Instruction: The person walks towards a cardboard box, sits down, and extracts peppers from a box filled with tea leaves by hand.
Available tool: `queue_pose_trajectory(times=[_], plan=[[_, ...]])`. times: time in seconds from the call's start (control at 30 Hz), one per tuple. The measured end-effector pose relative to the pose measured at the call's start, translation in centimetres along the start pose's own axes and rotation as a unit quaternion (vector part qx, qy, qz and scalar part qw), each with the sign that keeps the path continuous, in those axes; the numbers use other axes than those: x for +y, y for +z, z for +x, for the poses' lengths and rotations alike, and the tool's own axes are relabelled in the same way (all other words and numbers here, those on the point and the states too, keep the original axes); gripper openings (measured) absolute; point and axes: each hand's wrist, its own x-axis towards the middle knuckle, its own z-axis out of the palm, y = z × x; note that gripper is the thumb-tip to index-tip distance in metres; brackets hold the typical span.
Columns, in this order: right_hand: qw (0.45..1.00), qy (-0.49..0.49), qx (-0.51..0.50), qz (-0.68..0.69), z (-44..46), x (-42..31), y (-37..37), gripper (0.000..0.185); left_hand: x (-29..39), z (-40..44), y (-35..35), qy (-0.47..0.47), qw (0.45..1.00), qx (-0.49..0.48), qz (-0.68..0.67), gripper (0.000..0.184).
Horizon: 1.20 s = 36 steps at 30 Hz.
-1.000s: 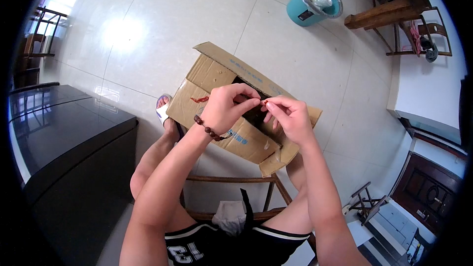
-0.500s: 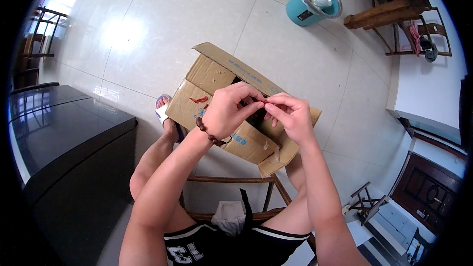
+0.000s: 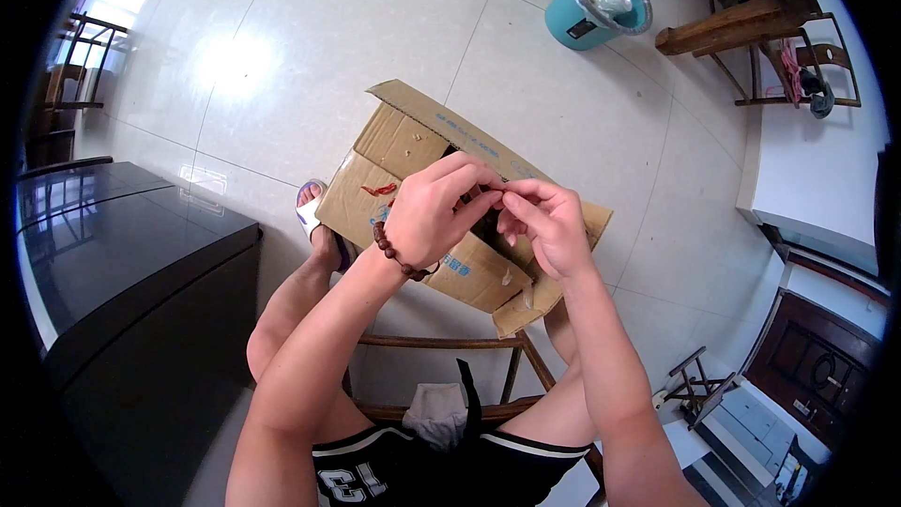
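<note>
Above the dark opening of a cardboard box [image 3: 483,274], my two hands meet at the fingertips. My left hand [image 3: 436,207], with a brown bead bracelet at its wrist, is closed in a pinch. Touching it from the right, my right hand [image 3: 544,223] pinches too. Whatever lies between the fingertips is too small and covered to name. Red dried pieces [image 3: 380,190], looking like chilies, rest on the box's left flap beside my left hand.
A teal bin [image 3: 571,19] with a liner and litter stands on the tiled floor at the top. At left is a dark glossy cabinet [image 3: 141,244]. Wooden furniture [image 3: 727,26] stands at upper right. Below the box is a wooden bar [image 3: 436,343], between my legs.
My hands have stayed together above the box, with the fingers shifting slightly. The small red thing seen between the fingertips earlier is now hidden.
</note>
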Motion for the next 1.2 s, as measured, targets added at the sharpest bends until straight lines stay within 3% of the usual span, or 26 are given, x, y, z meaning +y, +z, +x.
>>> queue_pose_trajectory(times=[0.2,0.3,0.37,0.47,0.6,0.8,1.1,1.2], plan=[[1.0,-0.02,0.008,0.014,0.1,-0.2,-0.2,0.021,0.0,0.2,-0.1,0.027,0.999,0.023,-0.002,0.018],[0.996,-0.034,0.025,-0.074,0.1,-0.3,-0.4,0.016,-0.1,0.2,-0.4,0.001,1.0,0.014,-0.005,0.017],[0.902,-0.155,0.051,-0.399,0.0,-0.3,-0.2,0.011,-0.3,0.3,-0.6,-0.04,0.999,0.016,0.009,0.016],[0.887,-0.153,0.043,-0.433,-0.4,-0.7,0.7,0.01,-0.5,0.3,-0.7,-0.06,0.998,0.02,0.0,0.015],[0.891,-0.165,0.039,-0.42,-0.5,-0.7,1.0,0.012,-0.5,0.1,-0.8,-0.094,0.995,-0.009,0.011,0.015],[0.896,-0.229,0.051,-0.378,-0.2,-0.3,0.7,0.012,-0.2,0.1,-0.9,-0.139,0.986,-0.052,-0.076,0.014],[0.938,-0.18,0.049,-0.292,-0.2,-0.3,0.9,0.011,0.1,0.1,-1.0,-0.179,0.974,-0.065,-0.124,0.014],[0.972,-0.128,0.047,-0.192,-0.2,0.2,1.0,0.013,0.2,0.1,-0.9,-0.175,0.976,-0.06,-0.115,0.014]])
